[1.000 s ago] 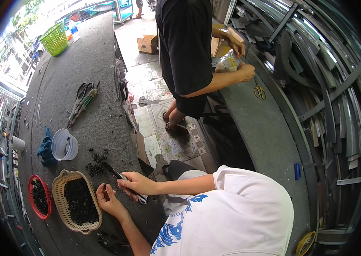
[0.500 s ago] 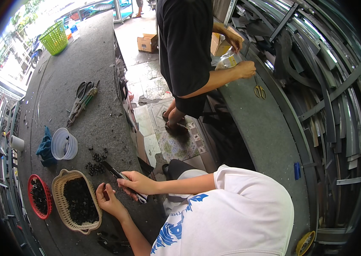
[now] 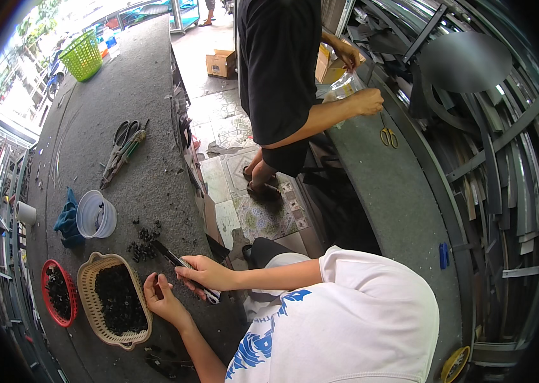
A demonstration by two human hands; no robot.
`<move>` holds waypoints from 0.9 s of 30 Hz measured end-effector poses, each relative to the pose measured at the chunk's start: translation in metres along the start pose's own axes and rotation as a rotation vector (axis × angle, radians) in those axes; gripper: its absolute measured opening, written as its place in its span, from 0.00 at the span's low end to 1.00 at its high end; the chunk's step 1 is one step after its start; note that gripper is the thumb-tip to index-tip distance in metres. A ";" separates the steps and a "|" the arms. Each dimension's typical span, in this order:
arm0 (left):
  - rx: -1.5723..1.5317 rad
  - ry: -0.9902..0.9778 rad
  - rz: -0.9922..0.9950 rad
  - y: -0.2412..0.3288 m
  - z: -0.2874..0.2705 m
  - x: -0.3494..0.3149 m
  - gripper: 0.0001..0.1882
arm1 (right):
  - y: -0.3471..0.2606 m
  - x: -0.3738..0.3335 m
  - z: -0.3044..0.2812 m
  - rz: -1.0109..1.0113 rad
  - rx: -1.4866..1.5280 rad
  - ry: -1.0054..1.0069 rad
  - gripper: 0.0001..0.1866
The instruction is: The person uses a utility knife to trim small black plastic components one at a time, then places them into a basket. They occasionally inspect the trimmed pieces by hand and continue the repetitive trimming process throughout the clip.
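My right hand is closed round a long utility knife, dark at its far end with a pale and black handle. The knife's far end lies by a pile of small black parts on the grey worktop. Just left of it, my left hand has its fingers curled together beside the rim of a beige basket; anything in them is too small to make out. Black bits fill much of that basket. A red basket with similar bits stands to its left.
A clear plastic tub and a blue cloth stand behind the baskets. Farther off lie scissors and a green basket. Across the aisle, a co-worker handles a clear bag near other scissors.
My hands and the knife look the same as before. The co-worker has shifted slightly to the right, still handling the clear bag.
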State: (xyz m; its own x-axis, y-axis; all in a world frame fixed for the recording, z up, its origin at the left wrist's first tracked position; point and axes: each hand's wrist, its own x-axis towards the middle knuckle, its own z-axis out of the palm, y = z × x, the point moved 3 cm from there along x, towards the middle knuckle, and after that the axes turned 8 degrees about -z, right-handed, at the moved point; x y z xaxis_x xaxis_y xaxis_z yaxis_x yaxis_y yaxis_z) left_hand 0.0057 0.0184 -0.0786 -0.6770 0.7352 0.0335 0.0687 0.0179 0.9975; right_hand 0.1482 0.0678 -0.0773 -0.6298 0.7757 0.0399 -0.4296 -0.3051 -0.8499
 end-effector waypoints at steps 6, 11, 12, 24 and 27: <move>0.002 -0.002 -0.015 -0.002 -0.001 0.000 0.13 | 0.002 0.000 -0.001 -0.003 0.003 -0.003 0.15; 0.031 0.024 -0.017 0.000 0.000 0.000 0.13 | 0.003 0.000 -0.001 0.003 0.000 0.014 0.16; 0.017 0.016 -0.013 0.001 0.001 0.000 0.13 | 0.003 0.001 -0.001 0.003 0.007 0.016 0.17; -0.072 -0.008 -0.032 0.004 0.001 -0.004 0.07 | -0.003 -0.002 0.000 0.036 -0.022 0.002 0.14; -0.109 -0.018 -0.045 0.007 0.001 -0.005 0.07 | -0.006 -0.003 0.000 0.061 -0.014 -0.007 0.15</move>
State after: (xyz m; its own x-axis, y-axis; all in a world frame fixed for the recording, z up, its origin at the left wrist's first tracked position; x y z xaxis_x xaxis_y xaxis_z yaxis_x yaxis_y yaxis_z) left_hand 0.0108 0.0157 -0.0719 -0.6646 0.7471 -0.0119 -0.0422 -0.0216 0.9989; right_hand 0.1528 0.0678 -0.0722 -0.6592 0.7519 -0.0083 -0.3815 -0.3439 -0.8580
